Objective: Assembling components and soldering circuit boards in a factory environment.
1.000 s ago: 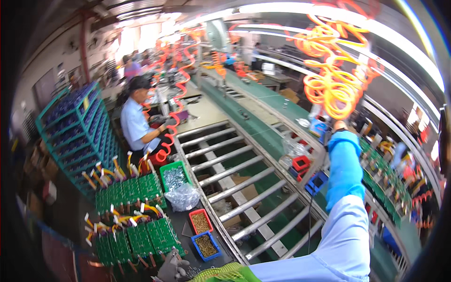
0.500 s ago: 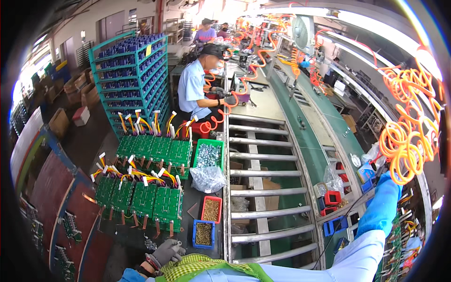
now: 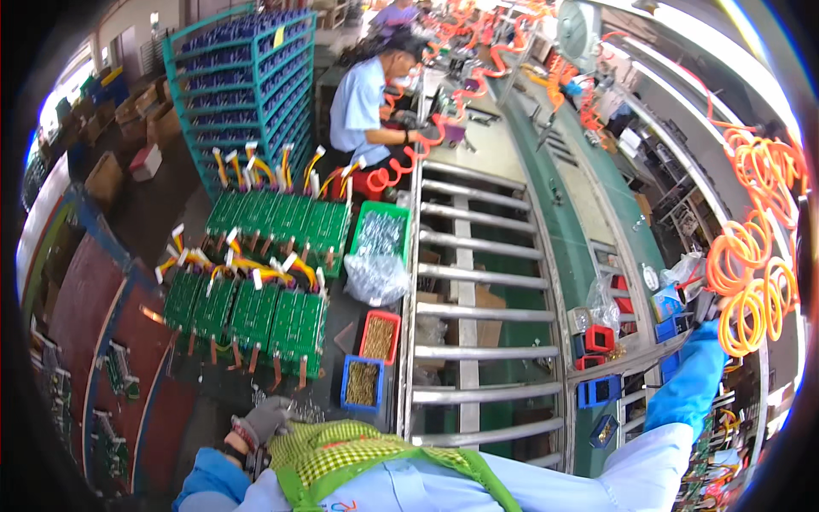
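In a grey glove, my left hand (image 3: 266, 418) is low over the dark bench, beside scattered small metal parts (image 3: 309, 411). Its fingers are blurred and partly hidden, so a grip cannot be made out. My right arm, in a blue sleeve cover (image 3: 689, 375), stretches far right. There my gloved right hand (image 3: 705, 307) is close to an orange coiled hose (image 3: 751, 256); its fingers blend with dark items. Green circuit boards (image 3: 252, 316) with yellow-and-white wire leads and copper tabs stand in two rows beyond my left hand. A blue bin (image 3: 362, 384) and a red bin (image 3: 379, 338) hold small brass-coloured parts.
A green bin (image 3: 380, 224) of metal parts and a clear plastic bag (image 3: 375, 280) sit beside the roller conveyor (image 3: 486, 354). A co-worker (image 3: 358, 107) sits beyond, near a teal rack (image 3: 256, 94). Small bins (image 3: 599, 391) line the right side.
My view has tilted, so the bench stands higher in the picture. My left hand has moved left to the scattered metal parts. The right arm remains stretched toward the hose.
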Tool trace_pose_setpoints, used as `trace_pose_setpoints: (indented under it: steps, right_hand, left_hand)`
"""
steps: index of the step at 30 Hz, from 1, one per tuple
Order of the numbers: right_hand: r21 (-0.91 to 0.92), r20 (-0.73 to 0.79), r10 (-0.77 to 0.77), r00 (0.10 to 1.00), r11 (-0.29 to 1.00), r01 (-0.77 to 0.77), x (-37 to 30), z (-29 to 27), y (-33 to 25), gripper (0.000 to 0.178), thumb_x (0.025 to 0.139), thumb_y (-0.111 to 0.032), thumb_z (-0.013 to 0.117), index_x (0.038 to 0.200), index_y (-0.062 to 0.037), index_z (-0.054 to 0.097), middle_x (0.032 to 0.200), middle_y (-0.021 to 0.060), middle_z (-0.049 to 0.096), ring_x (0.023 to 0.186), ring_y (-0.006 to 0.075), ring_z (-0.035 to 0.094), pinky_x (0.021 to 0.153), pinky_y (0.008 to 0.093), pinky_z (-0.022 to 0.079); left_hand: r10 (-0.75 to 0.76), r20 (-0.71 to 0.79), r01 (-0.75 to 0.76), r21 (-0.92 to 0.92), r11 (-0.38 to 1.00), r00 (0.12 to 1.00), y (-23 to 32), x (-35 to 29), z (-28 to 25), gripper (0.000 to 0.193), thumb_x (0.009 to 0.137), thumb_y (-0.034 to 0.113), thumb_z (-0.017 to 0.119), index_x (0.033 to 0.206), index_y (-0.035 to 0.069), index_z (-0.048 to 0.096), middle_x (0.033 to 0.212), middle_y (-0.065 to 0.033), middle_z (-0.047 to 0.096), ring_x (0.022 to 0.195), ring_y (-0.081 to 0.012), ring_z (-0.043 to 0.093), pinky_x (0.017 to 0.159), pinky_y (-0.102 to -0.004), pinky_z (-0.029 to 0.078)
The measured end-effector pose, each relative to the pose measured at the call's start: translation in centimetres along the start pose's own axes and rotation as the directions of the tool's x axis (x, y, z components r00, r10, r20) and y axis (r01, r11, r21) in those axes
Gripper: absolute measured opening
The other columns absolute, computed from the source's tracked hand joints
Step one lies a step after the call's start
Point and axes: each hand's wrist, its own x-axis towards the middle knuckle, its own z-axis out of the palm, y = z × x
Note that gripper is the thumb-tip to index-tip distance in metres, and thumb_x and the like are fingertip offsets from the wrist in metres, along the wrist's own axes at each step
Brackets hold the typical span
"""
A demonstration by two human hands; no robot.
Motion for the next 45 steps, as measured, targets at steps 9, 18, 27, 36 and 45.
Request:
trace_pose_setpoints:
  steps: [9,18,27,36,45]
  right_hand:
    - [0.407,0.859,-0.169,0.483,0.799,-0.444,-43.2,22.4,-12.1,0.022,0.081,-0.003,0.061,0.102,0.0006,0.059,0.088,0.0089,0.066,0.079,0.0185,0.064,0.076,0.0303,0.052]
    - [0.584,0.807,-0.522,0.278,0.775,-0.241,-62.3,26.7,-28.8,0.036,0.074,-0.005,0.078,0.104,0.001,0.062,0.09,0.0032,0.067,0.081,0.0091,0.063,0.071,0.0254,0.051]
    - [0.626,0.772,-0.542,0.333,0.739,-0.247,-74.0,31.0,-33.7,0.04,0.073,-0.007,0.08,0.106,-0.002,0.06,0.083,0.0006,0.064,0.075,0.0072,0.06,0.069,0.0246,0.05]
    - [0.575,0.8,-0.485,0.354,0.788,-0.221,-78.0,34.3,-30.7,0.039,0.072,-0.007,0.08,0.105,-0.0023,0.06,0.091,0.003,0.062,0.08,0.0087,0.061,0.07,0.0248,0.051]
    - [0.592,0.766,-0.534,0.358,0.803,-0.068,-78.4,34.7,-29.9,0.04,0.068,-0.007,0.08,0.103,-0.0037,0.06,0.095,0.0058,0.058,0.084,0.0133,0.059,0.075,0.0284,0.05]
  left_hand:
    - [-0.111,0.07,0.114,-0.042,0.993,0.991,-3.7,1.1,-0.5,0.034,0.091,0.023,0.06,0.118,0.002,0.057,0.095,-0.0019,0.063,0.066,-0.0075,0.058,0.056,-0.0212,0.046]
    - [-0.002,0.132,0.057,-0.411,0.91,0.991,-7.6,3.8,-2.4,0.029,0.095,0.014,0.051,0.123,0.004,0.052,0.104,-0.0059,0.065,0.067,-0.007,0.055,0.057,-0.0202,0.047]
    - [0.121,0.103,-0.028,-0.638,0.769,0.987,-7.0,9.3,-1.8,0.017,0.096,0.014,0.05,0.105,0.004,0.059,0.094,-0.0056,0.064,0.07,-0.0069,0.057,0.058,-0.02,0.048]
    - [0.172,-0.043,-0.138,-0.794,0.592,0.984,-9.2,15.4,0.7,0.029,0.099,0.019,0.046,0.122,0.005,0.056,0.104,-0.0081,0.066,0.08,-0.0123,0.064,0.065,-0.0235,0.05]
    - [0.312,0.001,-0.158,-0.86,0.485,0.95,-6.2,15.5,0.6,0.032,0.098,0.018,0.045,0.124,0.002,0.054,0.112,-0.0102,0.064,0.089,-0.0206,0.066,0.078,-0.032,0.052]
